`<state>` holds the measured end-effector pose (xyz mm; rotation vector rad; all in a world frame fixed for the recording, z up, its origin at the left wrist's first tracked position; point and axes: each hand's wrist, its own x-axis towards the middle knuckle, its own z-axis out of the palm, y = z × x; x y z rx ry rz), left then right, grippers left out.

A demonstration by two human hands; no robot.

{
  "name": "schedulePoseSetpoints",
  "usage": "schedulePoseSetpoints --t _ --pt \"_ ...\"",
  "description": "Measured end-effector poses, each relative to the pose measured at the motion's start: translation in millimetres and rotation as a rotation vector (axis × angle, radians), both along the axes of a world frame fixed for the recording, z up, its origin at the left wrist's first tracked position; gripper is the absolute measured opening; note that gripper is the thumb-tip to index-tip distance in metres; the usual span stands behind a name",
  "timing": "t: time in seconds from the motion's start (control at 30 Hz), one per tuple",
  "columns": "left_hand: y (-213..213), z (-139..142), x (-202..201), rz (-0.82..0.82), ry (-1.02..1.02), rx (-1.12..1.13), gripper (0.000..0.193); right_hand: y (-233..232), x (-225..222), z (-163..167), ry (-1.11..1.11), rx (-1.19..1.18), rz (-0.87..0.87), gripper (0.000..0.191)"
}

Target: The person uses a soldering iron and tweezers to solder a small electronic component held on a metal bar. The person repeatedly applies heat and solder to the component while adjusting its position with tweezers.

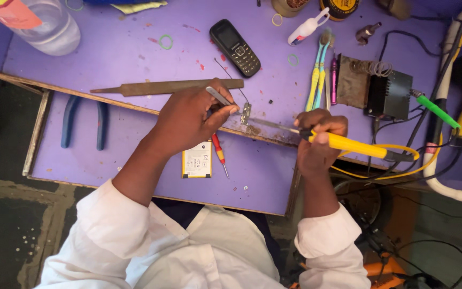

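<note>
left hand (188,115): centre of frame, closed on tweezers (219,96), tips aimed down at the small board
right hand (319,140): right of centre, wrapped tight round the yellow soldering iron (348,143); hands apart, tools meet at the board
small board (246,114): tiny metal-coloured part on the edge of the upper purple bench (135,53), centre of frame, between both tools
iron tip: long thin shaft reaches left to just beside the board; actual contact too small to tell
thin wire (225,72): runs from upper centre down toward the board, looks like solder, not sure
progress: judged mid-step, soldering at the board in hand; no finished joint visible, can't tell how much is done
left to do: battery pack (197,159) lies loose on the lower shelf, below left hand, not joined to anything; black phone (235,47) at upper centre looks closed up, untouched
red screwdriver (219,154): lower shelf, just right of the battery, idle
flat file (167,86): lies along the bench above left hand, idle
blue pliers (84,120): left of frame on lower shelf, idle
brushes (318,69): upper right of centre, idle
</note>
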<state>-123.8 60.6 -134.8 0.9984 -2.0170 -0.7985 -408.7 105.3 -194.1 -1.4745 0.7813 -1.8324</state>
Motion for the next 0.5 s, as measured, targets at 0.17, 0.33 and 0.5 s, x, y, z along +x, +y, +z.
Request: schedulePoseSetpoints --t 0.17,0.33,0.5 --pt "3 3 1 0.01 0.005 0.079 0.023 2 0 2 -0.115 -0.066 -0.122 0.041" --pt "3 4 0 0.023 -0.006 0.095 0.024 4 2 7 -0.133 -0.094 -0.081 0.04" --pt "0 -2 -1 0.029 0.004 0.177 0.022 -14 2 12 0.013 -0.16 -0.048 0.038"
